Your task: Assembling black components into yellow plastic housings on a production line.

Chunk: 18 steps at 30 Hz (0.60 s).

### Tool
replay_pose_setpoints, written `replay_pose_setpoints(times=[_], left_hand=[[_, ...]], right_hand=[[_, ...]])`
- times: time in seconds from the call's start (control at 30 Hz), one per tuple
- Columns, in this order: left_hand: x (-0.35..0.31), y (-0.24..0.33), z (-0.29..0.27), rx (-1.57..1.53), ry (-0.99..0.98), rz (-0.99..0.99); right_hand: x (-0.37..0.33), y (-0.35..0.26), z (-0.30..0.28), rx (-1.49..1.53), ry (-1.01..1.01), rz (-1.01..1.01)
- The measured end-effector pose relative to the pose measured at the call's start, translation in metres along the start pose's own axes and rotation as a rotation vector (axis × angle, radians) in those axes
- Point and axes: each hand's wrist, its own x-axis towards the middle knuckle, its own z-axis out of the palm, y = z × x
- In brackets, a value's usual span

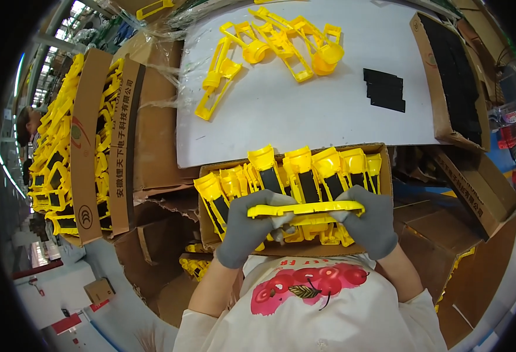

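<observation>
Both my hands wear grey gloves and grip one yellow plastic frame [306, 209], seen edge-on. My left hand [248, 226] is closed on its left end, and my right hand [368, 222] is closed on its right end. Directly beneath it stands a cardboard box [206, 229] holding rows of similar yellow frames, many with a black strip [309, 186] set in them. Lower parts of the boxed frames are hidden behind my hands and the held piece.
Beyond the box is a white tabletop [258, 117] with several loose yellow frames [281, 44] and a small stack of black strips [384, 90]. A carton of black strips [450, 76] lies at its right. Cartons heaped with yellow frames [55, 158] stand left; an open carton [481, 193] sits right.
</observation>
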Motion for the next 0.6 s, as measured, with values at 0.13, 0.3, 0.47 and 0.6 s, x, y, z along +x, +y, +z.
replay_pose_setpoints(times=[0.13, 0.3, 0.47, 0.6], left_hand=[[-0.011, 0.01, -0.014, 0.041, 0.058, -0.079], [-0.016, 0.037, -0.066, 0.145, -0.033, -0.066], [-0.009, 0.064, -0.163, 0.526, -0.116, -0.329], [0.028, 0.037, -0.146, 1.146, -0.052, -0.116]], right_hand=[[0.002, 0.001, 0.019, 0.039, 0.026, -0.044], [0.008, -0.017, 0.004, 0.145, -0.287, 0.116], [0.013, -0.008, -0.006, 0.211, -0.1, 0.202], [0.013, -0.006, -0.001, 0.216, -0.085, 0.148]])
